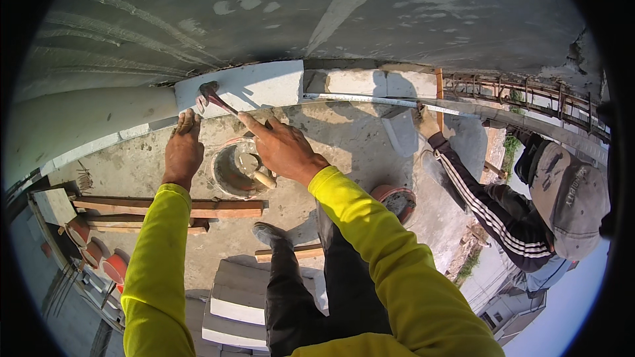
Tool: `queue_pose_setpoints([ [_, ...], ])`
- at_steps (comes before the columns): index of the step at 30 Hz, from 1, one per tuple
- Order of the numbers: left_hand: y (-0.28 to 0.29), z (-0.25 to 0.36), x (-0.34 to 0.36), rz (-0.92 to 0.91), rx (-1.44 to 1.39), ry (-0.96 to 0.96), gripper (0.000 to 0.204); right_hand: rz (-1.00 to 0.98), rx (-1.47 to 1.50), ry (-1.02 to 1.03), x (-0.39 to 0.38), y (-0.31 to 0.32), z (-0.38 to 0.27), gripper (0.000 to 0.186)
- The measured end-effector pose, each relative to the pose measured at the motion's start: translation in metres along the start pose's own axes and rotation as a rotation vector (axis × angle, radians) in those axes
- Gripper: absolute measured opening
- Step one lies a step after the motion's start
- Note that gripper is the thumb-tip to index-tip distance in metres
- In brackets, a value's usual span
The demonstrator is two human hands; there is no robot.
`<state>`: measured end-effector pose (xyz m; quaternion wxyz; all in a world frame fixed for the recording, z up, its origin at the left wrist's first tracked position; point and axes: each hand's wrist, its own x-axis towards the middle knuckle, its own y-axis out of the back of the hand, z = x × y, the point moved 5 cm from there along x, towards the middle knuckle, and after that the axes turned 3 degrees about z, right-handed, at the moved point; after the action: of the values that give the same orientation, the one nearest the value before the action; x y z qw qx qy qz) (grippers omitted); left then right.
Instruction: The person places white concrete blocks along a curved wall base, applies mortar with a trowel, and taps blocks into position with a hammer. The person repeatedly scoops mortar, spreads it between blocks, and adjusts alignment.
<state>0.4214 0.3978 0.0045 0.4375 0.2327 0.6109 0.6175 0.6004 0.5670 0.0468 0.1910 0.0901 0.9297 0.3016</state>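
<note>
My right hand (284,149) is closed around the handle of a hammer (225,104), its index finger stretched along the handle. The dark hammer head (206,92) is at the front face of a large white block (271,86) set against the grey wall; I cannot tell whether they touch. At the block's lower left edge is my left hand (183,149), its fingers bent and pressed together. What they hold, if anything, is hidden. Below and between my hands stands a round mortar bucket (228,178) with a trowel (264,178) in it.
A co-worker in a cap (572,198) reaches from the right toward a long straightedge (397,100) along the block row. Another bucket (395,201) stands right of my legs. Wooden beams (225,209) lie at left, stacked white blocks (231,314) below. Rebar (529,96) runs along the right.
</note>
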Motion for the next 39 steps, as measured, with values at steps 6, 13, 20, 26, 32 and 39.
queue_pose_setpoints([
  [6,0.0,-0.002,-0.001,-0.009,-0.035,0.034,0.066,0.041,-0.016,0.077,0.014,0.002,-0.003,0.068],
  [13,0.007,0.005,-0.002,-0.004,-0.083,0.058,0.067,0.04,-0.147,0.092,0.022,0.018,-0.005,0.063],
  [20,0.01,0.007,-0.005,-0.033,-0.121,0.083,0.067,0.105,-0.239,0.171,0.043,0.022,-0.006,0.053],
  [26,0.009,0.006,-0.003,-0.009,-0.123,0.056,0.067,-0.009,-0.151,0.032,0.046,0.017,-0.001,0.045],
  [32,0.011,0.009,0.0,-0.01,-0.056,0.042,0.063,0.091,-0.302,0.045,0.051,0.001,0.009,0.034],
  [39,0.013,0.019,0.008,-0.013,0.007,-0.036,0.063,0.227,-0.398,0.028,0.056,-0.026,0.016,0.03],
])
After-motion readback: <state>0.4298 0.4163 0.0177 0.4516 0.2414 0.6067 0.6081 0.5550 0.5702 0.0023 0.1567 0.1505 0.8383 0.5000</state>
